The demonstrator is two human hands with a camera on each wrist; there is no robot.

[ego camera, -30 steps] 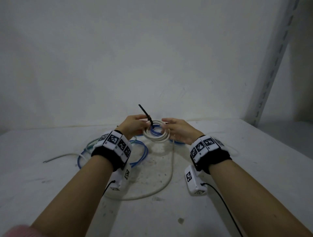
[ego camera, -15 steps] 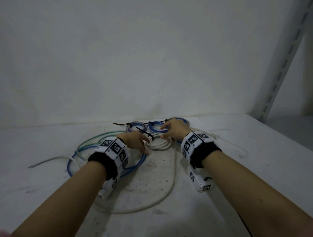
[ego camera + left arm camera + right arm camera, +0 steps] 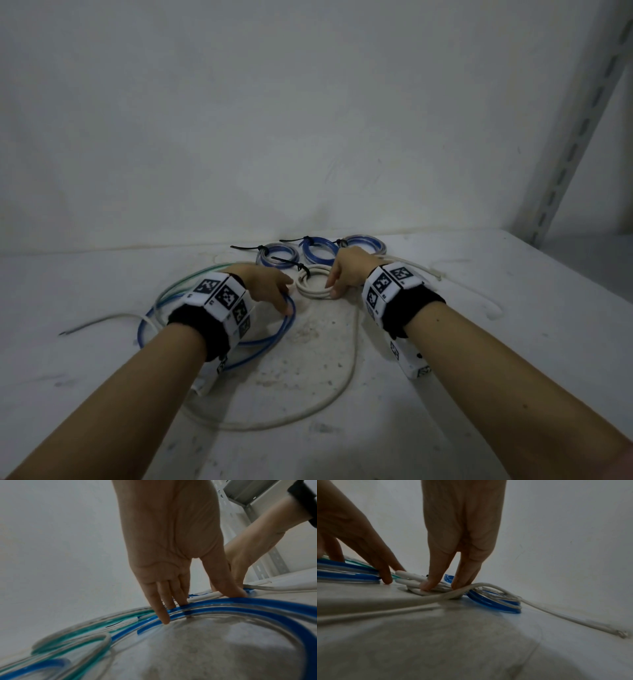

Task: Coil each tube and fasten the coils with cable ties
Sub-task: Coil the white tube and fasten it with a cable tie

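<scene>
A small white coil (image 3: 313, 287) with a black cable tie (image 3: 297, 264) round it lies flat on the white table (image 3: 445, 394). My right hand (image 3: 333, 285) presses straight fingertips (image 3: 426, 586) down on the white coil (image 3: 419, 584). My left hand (image 3: 286, 298) is just to the left, its straight fingers (image 3: 163, 619) touching a loose blue tube (image 3: 263, 341) (image 3: 257, 601). Neither hand grips anything. Behind stand three tied blue coils (image 3: 278, 258) (image 3: 319, 248) (image 3: 363, 243).
A loose green-tinted tube (image 3: 191, 278) loops at the left. A long white tube (image 3: 346, 383) trails toward me, and another white tube (image 3: 479, 301) runs to the right. A wall (image 3: 308, 120) closes the back; a slotted metal upright (image 3: 575, 137) stands at right.
The white coil, held up between both hands a second ago, has been lowered onto the table. Both hands let go; the left shifted onto the loose blue tube.
</scene>
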